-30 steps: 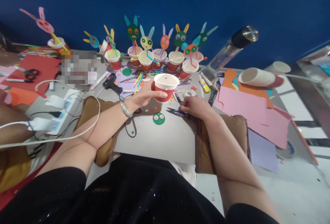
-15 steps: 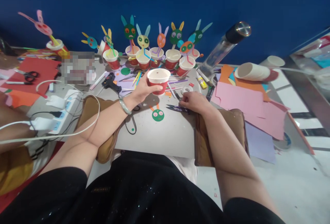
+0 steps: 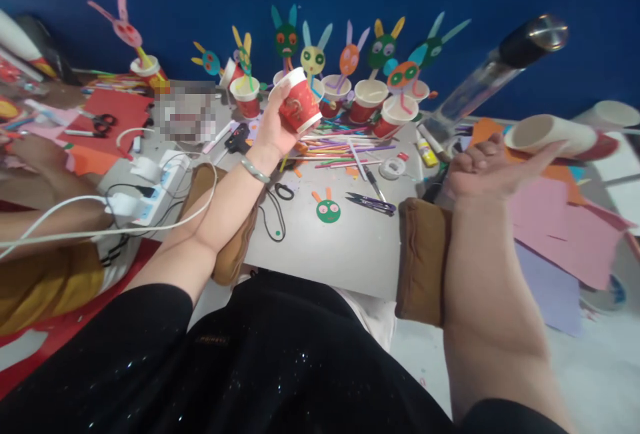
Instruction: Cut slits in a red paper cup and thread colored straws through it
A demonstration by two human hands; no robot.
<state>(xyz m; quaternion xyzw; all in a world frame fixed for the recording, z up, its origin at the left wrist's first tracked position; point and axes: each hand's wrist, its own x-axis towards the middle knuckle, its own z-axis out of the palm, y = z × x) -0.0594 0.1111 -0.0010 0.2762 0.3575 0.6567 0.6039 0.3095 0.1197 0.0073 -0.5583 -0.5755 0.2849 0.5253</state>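
Observation:
My left hand (image 3: 278, 129) is wrapped round a red paper cup (image 3: 300, 102), tilted and raised above the desk. My right hand (image 3: 493, 169) is turned palm up at the right, thumb stretched out and other fingers curled, with nothing visible in it. Between my arms a green paper rabbit face (image 3: 329, 211) with orange ears lies flat on the grey desk (image 3: 320, 251). Purple-handled snips (image 3: 373, 204) and a pen (image 3: 374, 184) lie to its right. Behind them is a spread of coloured sticks (image 3: 345, 147).
Red cups with paper rabbits (image 3: 367, 102) line the blue wall. A glass bottle (image 3: 470, 91) leans at the right, near pink paper (image 3: 565, 227). At the left are a power strip (image 3: 163, 184), cables, a glue gun (image 3: 237, 139) and another person's arm (image 3: 55, 171).
The cup in my left hand has tipped over sideways and risen. My right hand has left the pen and snips, moved right and turned palm up. The whole view has shifted.

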